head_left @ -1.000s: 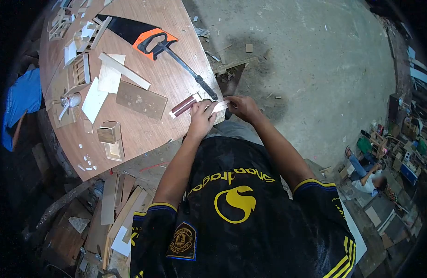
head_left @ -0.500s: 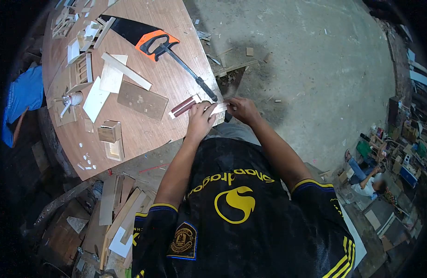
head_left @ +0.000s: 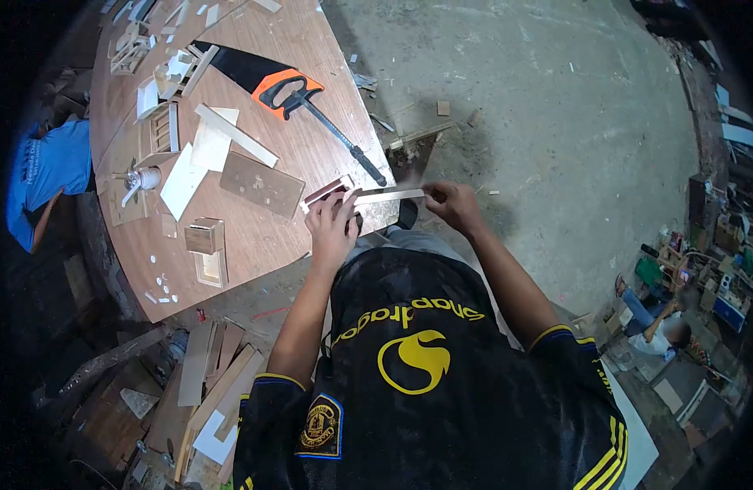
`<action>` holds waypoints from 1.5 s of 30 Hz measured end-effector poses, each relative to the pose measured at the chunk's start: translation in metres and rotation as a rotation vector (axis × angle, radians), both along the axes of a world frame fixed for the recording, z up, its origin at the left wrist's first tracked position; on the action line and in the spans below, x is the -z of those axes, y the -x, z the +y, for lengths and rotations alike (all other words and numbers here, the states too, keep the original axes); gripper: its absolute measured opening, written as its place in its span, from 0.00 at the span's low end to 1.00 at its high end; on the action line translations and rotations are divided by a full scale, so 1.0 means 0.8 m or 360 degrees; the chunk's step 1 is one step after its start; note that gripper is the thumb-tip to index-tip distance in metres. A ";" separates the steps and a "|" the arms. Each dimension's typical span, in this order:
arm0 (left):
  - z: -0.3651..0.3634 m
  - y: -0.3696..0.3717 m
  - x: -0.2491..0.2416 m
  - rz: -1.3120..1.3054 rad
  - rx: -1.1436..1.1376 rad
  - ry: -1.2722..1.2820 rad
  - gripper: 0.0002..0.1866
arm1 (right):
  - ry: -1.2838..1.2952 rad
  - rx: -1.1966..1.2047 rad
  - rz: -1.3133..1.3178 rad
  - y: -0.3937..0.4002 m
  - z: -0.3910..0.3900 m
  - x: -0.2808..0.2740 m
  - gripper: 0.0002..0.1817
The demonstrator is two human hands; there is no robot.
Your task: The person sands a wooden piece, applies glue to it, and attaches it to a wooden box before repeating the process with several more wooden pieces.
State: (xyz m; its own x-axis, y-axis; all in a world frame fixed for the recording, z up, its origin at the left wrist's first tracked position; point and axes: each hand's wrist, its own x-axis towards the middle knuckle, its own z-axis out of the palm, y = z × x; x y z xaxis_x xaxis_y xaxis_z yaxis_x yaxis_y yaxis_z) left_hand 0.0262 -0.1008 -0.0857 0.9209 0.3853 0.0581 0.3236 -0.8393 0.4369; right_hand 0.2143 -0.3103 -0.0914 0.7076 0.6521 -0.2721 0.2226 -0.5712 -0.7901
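Note:
A thin pale strip (head_left: 390,196) lies between my two hands over the near right corner of the wooden table (head_left: 270,237). My left hand (head_left: 331,232) has its fingers bent at the strip's left end, beside a dark red piece with pale edges (head_left: 326,193) that it partly covers. At the strip's right end, my right hand (head_left: 456,207) pinches it between thumb and fingers. Just beyond the strip is the black handle end of a long metal tool (head_left: 367,165). It reaches back to a handsaw with an orange and black handle (head_left: 282,91).
Boards (head_left: 262,184), pale sheets (head_left: 182,181), a small wooden box (head_left: 205,235) and slatted wooden pieces (head_left: 159,129) lie on the table. A person in blue (head_left: 58,167) is at far left, another (head_left: 658,331) sits at right. Scrap wood (head_left: 198,363) lies below the table.
My right hand has moved right and slightly down, and more of the strip shows. My left hand has shifted left and down. The table appears slightly further right and lower.

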 end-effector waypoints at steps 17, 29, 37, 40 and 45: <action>-0.022 -0.072 -0.074 -0.0230 0.0300 0.0628 0.12 | -0.0047 -0.0135 -0.0086 0.036 0.046 -0.084 0.16; 0.039 -0.061 -0.054 -0.0034 0.0363 0.0972 0.15 | 0.0156 -0.0161 0.0062 0.046 0.098 -0.091 0.15; 0.089 -0.050 -0.023 0.0018 0.0212 0.0900 0.15 | 0.0034 0.0139 0.0183 0.020 0.141 -0.033 0.20; 0.106 -0.046 -0.012 0.0055 0.0076 0.0861 0.14 | 0.0322 0.0141 -0.0648 0.030 0.164 0.005 0.24; 0.123 -0.062 0.009 0.0094 0.0096 0.0678 0.11 | 0.0629 0.0002 -0.0860 0.036 0.174 0.036 0.15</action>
